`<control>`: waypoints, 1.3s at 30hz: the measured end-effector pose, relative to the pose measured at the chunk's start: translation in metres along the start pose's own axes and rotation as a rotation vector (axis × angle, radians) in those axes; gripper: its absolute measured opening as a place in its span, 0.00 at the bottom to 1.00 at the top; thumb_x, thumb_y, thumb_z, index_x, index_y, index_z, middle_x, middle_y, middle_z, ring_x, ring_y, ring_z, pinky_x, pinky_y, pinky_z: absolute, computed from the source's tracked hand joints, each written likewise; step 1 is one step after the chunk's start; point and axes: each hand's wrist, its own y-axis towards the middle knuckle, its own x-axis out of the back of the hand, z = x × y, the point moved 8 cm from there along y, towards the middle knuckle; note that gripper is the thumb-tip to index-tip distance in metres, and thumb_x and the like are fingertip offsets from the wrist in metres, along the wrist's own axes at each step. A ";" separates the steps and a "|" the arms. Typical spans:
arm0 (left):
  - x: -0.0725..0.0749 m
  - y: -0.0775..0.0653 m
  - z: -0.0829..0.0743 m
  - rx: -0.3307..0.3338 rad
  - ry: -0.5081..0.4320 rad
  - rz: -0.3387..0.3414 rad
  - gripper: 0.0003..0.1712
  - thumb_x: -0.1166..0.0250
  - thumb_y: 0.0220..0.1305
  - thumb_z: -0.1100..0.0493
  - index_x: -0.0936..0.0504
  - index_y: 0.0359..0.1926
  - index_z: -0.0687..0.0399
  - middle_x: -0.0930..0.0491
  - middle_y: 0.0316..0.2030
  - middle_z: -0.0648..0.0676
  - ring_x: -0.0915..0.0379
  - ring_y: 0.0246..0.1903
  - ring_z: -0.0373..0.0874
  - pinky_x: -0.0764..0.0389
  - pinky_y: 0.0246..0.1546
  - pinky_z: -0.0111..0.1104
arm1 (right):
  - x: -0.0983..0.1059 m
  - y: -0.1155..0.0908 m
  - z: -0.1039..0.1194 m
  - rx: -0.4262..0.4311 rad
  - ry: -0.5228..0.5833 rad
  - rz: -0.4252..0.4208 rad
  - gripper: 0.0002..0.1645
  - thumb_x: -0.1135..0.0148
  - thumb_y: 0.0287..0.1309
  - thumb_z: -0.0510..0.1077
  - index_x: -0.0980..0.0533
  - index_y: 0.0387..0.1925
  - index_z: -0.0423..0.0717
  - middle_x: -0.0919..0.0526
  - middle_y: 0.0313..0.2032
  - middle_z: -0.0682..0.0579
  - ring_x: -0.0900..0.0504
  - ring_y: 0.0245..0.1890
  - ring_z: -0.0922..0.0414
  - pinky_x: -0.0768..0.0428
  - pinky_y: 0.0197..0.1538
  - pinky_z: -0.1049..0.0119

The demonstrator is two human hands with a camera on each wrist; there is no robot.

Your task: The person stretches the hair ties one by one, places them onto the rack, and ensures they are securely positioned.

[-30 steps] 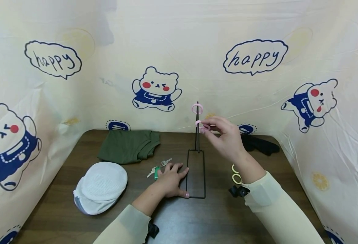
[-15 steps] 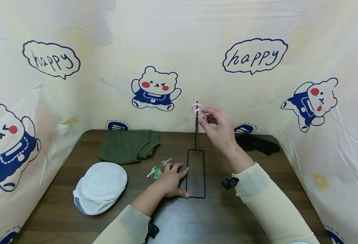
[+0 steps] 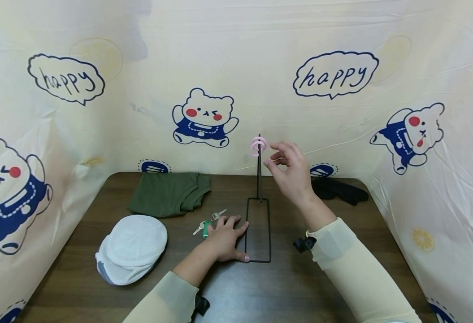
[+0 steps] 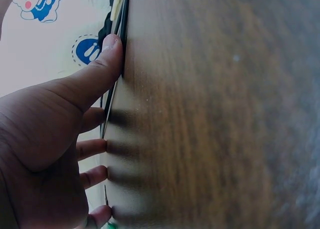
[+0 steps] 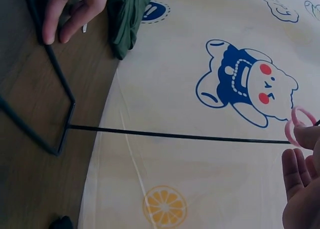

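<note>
A black wire stand [image 3: 269, 231] has a rectangular base on the table and a tall upright at its far end. Pink rings [image 3: 253, 146] hang together near the upright's top. My right hand [image 3: 290, 172] hovers just right of them, thumb and fingers slightly bent and parted with nothing between them. In the right wrist view its thumb overlaps the pink rings [image 5: 288, 132]. My left hand [image 3: 226, 240] rests with spread fingers on the left side of the base, thumb at the near corner. Several keys [image 3: 199, 228], one with a green cover [image 3: 206, 229], lie beside its fingertips.
A white cap [image 3: 137, 240] lies at the left of the wooden table [image 3: 79, 269]. Behind it is a folded dark green cloth [image 3: 165, 195]. A black cloth item [image 3: 343, 190] lies at the back right. Printed fabric [image 3: 260, 67] walls in the back and sides.
My right hand rose along the upright with a pink ring, hung it with the one at the top and let go. The left hand has stayed on the base.
</note>
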 end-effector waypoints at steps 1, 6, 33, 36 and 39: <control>0.000 0.000 0.000 -0.001 -0.001 0.000 0.62 0.28 0.49 0.23 0.42 0.82 0.33 0.50 0.80 0.52 0.55 0.75 0.62 0.40 0.55 0.62 | 0.002 -0.001 0.005 0.001 0.002 -0.001 0.24 0.25 0.57 0.32 0.19 0.56 0.37 0.21 0.53 0.44 0.15 0.43 0.50 0.14 0.47 0.54; 0.002 -0.001 0.000 -0.001 -0.004 0.001 0.62 0.28 0.50 0.23 0.42 0.82 0.33 0.49 0.80 0.52 0.54 0.75 0.62 0.40 0.55 0.62 | 0.008 -0.012 0.006 0.033 0.020 -0.013 0.24 0.24 0.53 0.27 0.19 0.53 0.33 0.19 0.50 0.37 0.16 0.41 0.43 0.15 0.44 0.46; 0.003 -0.002 -0.002 -0.001 -0.018 0.009 0.62 0.27 0.50 0.24 0.41 0.82 0.34 0.49 0.80 0.53 0.55 0.75 0.62 0.41 0.56 0.63 | 0.053 -0.075 -0.020 0.031 -0.149 0.056 0.25 0.20 0.51 0.33 0.16 0.52 0.42 0.15 0.47 0.48 0.16 0.44 0.50 0.20 0.50 0.69; 0.003 -0.002 -0.002 0.003 -0.014 0.012 0.62 0.27 0.50 0.24 0.42 0.82 0.33 0.50 0.81 0.53 0.56 0.75 0.61 0.41 0.56 0.62 | 0.057 -0.081 -0.026 0.008 -0.154 0.061 0.25 0.20 0.51 0.33 0.16 0.52 0.42 0.15 0.48 0.48 0.16 0.44 0.48 0.20 0.50 0.70; 0.003 -0.002 -0.003 0.008 -0.012 0.013 0.62 0.27 0.49 0.24 0.43 0.82 0.33 0.50 0.81 0.52 0.56 0.75 0.61 0.41 0.57 0.62 | 0.062 -0.087 -0.031 -0.008 -0.168 0.071 0.25 0.20 0.52 0.34 0.16 0.52 0.42 0.15 0.49 0.48 0.16 0.44 0.48 0.21 0.50 0.72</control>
